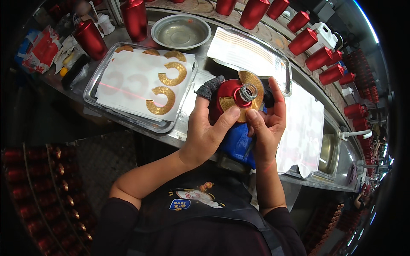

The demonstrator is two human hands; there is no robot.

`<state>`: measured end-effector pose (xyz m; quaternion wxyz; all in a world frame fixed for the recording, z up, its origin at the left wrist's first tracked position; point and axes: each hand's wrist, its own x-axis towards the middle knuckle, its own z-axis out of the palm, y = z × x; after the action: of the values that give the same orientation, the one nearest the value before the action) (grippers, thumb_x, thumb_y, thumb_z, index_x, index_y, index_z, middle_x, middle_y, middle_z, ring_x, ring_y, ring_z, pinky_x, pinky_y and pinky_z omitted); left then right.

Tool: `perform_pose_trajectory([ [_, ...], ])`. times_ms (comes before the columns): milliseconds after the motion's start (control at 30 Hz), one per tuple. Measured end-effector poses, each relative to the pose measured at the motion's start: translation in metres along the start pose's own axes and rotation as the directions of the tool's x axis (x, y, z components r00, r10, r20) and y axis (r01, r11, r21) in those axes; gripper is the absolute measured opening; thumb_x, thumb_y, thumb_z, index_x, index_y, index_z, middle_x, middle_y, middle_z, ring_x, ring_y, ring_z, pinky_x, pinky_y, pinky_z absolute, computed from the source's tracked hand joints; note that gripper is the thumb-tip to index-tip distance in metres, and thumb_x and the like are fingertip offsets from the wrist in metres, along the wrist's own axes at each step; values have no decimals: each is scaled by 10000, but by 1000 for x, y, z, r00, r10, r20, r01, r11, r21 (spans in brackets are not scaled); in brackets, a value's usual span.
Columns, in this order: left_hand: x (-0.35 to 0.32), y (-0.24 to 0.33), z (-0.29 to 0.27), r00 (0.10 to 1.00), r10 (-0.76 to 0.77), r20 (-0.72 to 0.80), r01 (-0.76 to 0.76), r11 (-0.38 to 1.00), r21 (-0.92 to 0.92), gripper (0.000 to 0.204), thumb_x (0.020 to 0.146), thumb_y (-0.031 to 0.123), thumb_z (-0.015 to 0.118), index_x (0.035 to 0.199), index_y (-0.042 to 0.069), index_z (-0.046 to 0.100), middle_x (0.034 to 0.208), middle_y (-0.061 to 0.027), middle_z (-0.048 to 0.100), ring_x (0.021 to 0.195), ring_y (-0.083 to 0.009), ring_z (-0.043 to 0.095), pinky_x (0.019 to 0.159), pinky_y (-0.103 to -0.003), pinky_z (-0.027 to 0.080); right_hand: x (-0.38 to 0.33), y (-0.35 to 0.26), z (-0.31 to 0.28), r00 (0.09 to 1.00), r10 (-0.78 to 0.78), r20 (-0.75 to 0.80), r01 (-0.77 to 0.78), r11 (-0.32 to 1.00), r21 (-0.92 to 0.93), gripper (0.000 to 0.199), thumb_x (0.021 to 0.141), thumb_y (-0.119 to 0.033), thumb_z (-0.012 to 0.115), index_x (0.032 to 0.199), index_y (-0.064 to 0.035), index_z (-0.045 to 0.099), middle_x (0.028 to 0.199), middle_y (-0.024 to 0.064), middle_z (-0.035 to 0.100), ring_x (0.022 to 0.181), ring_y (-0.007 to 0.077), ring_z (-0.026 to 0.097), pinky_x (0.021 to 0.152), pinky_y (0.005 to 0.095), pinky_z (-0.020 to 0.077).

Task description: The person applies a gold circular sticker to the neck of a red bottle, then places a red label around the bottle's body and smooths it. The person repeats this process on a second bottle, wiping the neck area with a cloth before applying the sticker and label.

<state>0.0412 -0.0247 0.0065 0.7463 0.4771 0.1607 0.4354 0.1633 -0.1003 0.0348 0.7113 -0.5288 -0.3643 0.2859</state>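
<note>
Steel counters (188, 123) curve across the room, lined along the far edge with rows of red bottles (318, 57), and more red bottles fill racks (38, 187) on the floor at the left. On the counter lies a big metal tray (96, 100) lined with white paper that carries gold crescent stickers (161, 100), a second tray (285, 70) with a white sheet sits to the right of it, and a round steel bowl (181, 31) stands behind them. Just in front of the trays, over a blue cloth (237, 143), the person holds a red bottle (228, 91) tipped so its silver neck points up at the camera. The left hand (205, 128), with a grey cot on one fingertip, is wrapped firmly around the bottle's side, thumb pressed on its shoulder. The right hand (267, 121) curls round the other side, thumb pressing a gold sticker (252, 81) onto the bottle's shoulder.
</note>
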Motion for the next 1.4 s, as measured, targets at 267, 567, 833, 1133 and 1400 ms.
perform_pose_trajectory([
  [267, 5, 2, -9, 998, -69, -8, 68, 994, -82, 549, 1010, 195, 656, 1430, -46, 396, 1344, -137, 536, 1222, -154, 543, 1055, -303, 456, -3, -1, -1, 1000, -5, -21, 5, 1000, -11, 774, 905, -33, 723, 1558, 12, 311, 1452, 181, 487, 921, 122, 668, 671, 177, 491],
  [567, 7, 1, -10, 998, -56, 14, 57, 994, -94, 478, 1017, 186, 649, 1393, -23, 441, 1305, -109, 567, 1183, -140, 562, 1041, -292, 461, -3, 1, 1, 999, 0, -37, -2, 999, -43, 747, 919, -14, 705, 1552, 19, 309, 1448, 189, 490, 948, 131, 663, 765, 190, 522],
  [833, 8, 4, -11, 997, -64, 39, 69, 986, -150, 451, 1021, 164, 630, 1386, -13, 433, 1320, -112, 560, 1194, -142, 559, 1049, -304, 457, 0, -4, 5, 999, 25, -47, -24, 999, 24, 723, 931, -4, 684, 1547, 25, 308, 1449, 201, 480, 1068, 196, 681, 885, 254, 557],
  [1133, 8, 5, -6, 999, -39, 34, 42, 994, -104, 427, 1031, 169, 604, 1387, -3, 445, 1325, -115, 565, 1195, -156, 562, 1057, -322, 450, -1, -3, 3, 999, 38, -35, -39, 999, -32, 681, 956, -12, 653, 1544, 36, 312, 1472, 157, 462, 1037, 160, 682, 872, 243, 544],
  [1400, 11, 9, -2, 995, -103, -4, 102, 992, -75, 385, 1021, 203, 632, 1326, 7, 502, 1265, -101, 621, 1139, -131, 596, 1022, -310, 471, 1, 4, -3, 999, 24, -32, -22, 998, 56, 642, 957, 0, 625, 1532, 40, 342, 1513, 162, 432, 1097, 160, 661, 896, 242, 541],
])
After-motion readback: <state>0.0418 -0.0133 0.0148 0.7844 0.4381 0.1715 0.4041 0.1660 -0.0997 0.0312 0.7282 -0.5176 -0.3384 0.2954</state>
